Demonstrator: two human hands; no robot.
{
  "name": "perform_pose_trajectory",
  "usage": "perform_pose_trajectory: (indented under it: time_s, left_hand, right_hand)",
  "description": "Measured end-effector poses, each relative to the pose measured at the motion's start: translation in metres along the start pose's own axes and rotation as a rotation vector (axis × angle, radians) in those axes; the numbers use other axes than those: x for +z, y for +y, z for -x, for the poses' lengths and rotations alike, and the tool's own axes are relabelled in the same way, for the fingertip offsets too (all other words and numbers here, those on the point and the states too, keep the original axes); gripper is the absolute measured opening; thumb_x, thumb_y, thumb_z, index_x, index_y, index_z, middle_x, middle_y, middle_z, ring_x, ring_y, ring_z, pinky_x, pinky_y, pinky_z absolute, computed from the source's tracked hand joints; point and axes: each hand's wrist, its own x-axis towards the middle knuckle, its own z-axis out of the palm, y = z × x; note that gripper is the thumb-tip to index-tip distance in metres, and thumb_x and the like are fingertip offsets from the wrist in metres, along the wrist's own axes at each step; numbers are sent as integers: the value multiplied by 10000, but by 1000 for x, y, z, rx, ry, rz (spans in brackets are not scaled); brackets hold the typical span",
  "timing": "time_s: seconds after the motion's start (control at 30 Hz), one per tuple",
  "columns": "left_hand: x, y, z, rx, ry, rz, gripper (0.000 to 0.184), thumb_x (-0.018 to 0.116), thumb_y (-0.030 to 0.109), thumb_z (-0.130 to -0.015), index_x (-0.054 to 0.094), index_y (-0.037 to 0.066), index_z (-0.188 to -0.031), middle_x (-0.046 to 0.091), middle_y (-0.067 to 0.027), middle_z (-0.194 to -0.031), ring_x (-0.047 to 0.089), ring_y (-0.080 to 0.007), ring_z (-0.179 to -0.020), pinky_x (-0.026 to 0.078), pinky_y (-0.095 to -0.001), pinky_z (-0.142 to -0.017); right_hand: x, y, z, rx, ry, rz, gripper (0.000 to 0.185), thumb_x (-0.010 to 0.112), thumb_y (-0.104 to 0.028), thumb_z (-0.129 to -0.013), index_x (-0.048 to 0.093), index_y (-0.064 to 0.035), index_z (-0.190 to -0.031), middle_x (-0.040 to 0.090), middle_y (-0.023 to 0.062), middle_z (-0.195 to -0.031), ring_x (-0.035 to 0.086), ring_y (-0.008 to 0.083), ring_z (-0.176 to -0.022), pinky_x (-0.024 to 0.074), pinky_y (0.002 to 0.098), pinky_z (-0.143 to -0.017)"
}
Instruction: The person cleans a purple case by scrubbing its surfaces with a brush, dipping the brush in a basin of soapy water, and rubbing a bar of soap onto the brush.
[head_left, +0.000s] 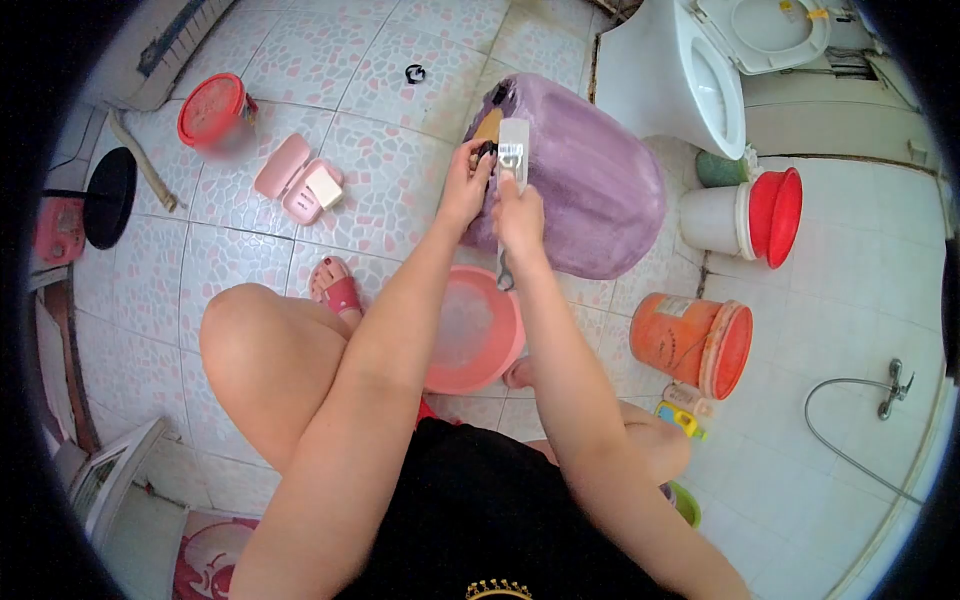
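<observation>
My right hand (520, 212) is closed round a flat tool with a pale wide head and a barcode label (513, 140); its grey handle end sticks out below. Just left of it, my left hand (465, 185) is closed on a small dark thing I cannot make out, beside a tan piece (489, 125). Both hands are over the left side of a large purple, wet-looking object (590, 180) lying on the floor. Below the hands stands a pink basin (510, 360) with cloudy water, between my feet.
An open pink soap box (284, 165) with a white bar (323, 188) and a red-lidded tub (212, 110) are at the left. Rightward are a toilet (690, 80), a white bucket (715, 220), an orange bucket (670, 330), a yellow bottle (680, 418) and a shower hose (825, 430).
</observation>
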Motion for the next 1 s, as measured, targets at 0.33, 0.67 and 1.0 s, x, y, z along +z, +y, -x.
perform_pose_trajectory:
  time_s: [0.33, 0.67, 1.0]
  left_hand:
    - [-11, 3, -2, -173, -71, 188, 383, 626, 219, -947, 535, 90, -1296, 595, -29, -1079, 554, -129, -962, 466, -265, -811]
    - [-4, 5, 3, -56, 13, -128, 287, 496, 184, -979, 523, 32, -1221, 596, -69, -1117, 551, -150, -907, 456, -292, -831]
    - [-8, 8, 2, 3, -41, -155, 334, 463, 239, -1004, 493, 55, -1281, 540, -59, -1186, 488, -151, -1053, 381, -287, -949]
  right_hand:
    - [-1, 68, 68, -155, 6, 182, 501, 490, -428, -983, 581, 62, -1035, 638, 302, -935, 611, 464, -915, 442, 498, -829]
    - [-10, 31, 6, -186, 71, 60, 444, 612, -437, -929, 603, -26, -762, 531, 18, -602, 480, 119, -554, 404, 323, -529]
    - [-179, 108, -31, 20, 330, -74, 527, 610, -519, -914, 617, -11, -776, 575, 28, -648, 507, 135, -577, 421, 325, -555]
